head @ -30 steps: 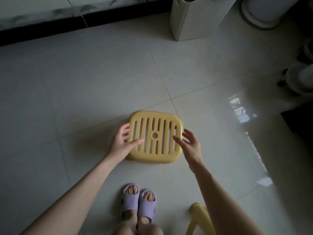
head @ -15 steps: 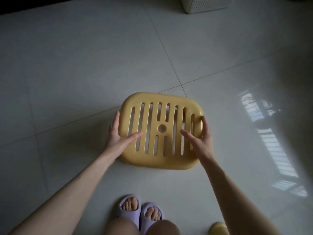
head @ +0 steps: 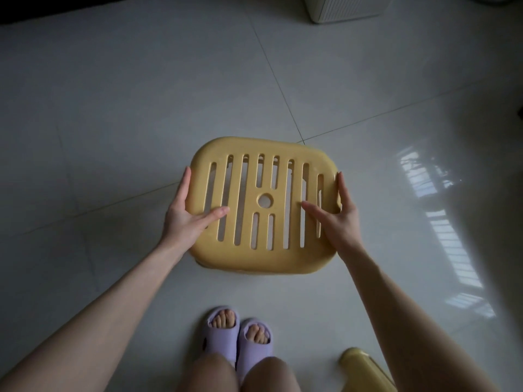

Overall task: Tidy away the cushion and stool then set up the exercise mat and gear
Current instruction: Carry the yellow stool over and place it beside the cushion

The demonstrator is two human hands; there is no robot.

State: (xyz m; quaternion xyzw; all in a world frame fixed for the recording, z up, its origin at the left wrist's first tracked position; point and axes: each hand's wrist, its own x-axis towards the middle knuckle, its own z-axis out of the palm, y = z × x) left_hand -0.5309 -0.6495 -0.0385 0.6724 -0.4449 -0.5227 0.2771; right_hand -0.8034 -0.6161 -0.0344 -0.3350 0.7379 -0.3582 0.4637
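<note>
While hands grip stool, slippers near, bin beyond

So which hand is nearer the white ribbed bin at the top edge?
Right. The right hand grips the stool at its right edge, roughly below the bin; the left hand grips the left edge, farther across.
</note>
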